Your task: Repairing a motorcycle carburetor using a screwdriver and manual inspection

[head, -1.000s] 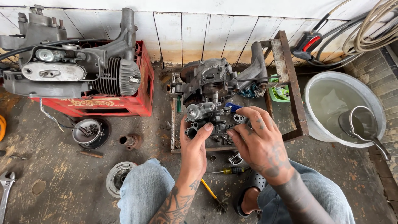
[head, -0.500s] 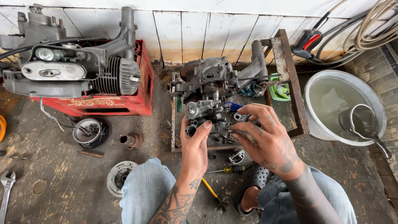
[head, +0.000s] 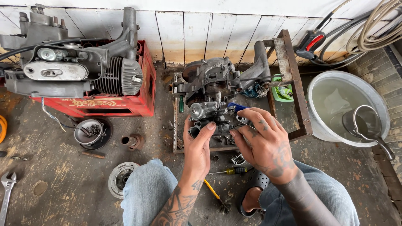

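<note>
Engine on crate (head: 83, 71): sitting on the red crate (head: 125, 104), well left of the carburetor.
Basin (head: 331, 129): standing right of the carburetor, holding water and a metal ladle (head: 366, 127).
Engine casing (head: 213, 79): lying just behind the carburetor, inside the rusty frame (head: 293, 79).
Carburetor (head: 209, 115): resting between both hands, in front of the casing.
Left hand (head: 199, 146): gripping the carburetor's left side, thumb pressing on top.
Right hand (head: 261, 140): fingers curling, pinching the carburetor's right side.
Screwdriver (head: 230, 170): lying just below the carburetor.
</note>
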